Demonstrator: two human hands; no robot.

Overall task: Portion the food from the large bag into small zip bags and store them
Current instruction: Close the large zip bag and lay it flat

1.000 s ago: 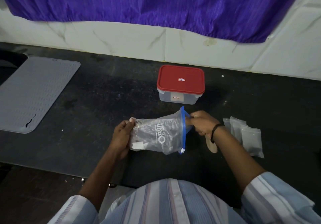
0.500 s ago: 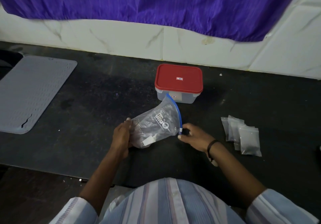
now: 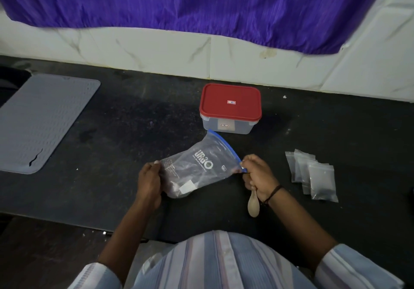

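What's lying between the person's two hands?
In the head view, the large zip bag spans between them: left hand holds its bottom, right hand pinches its blue zipper end.

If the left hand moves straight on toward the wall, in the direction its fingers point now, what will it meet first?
Probably nothing soon: the left hand grips the large bag's bottom, and beyond it lies bare black counter, then the tiled wall. Depth is uncertain.

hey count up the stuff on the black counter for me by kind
Large zip bag: 1
Small zip bags: 3 that I can make out, overlapping
Red-lidded container: 1
Wooden spoon: 1
Grey mat: 1
Total: 7
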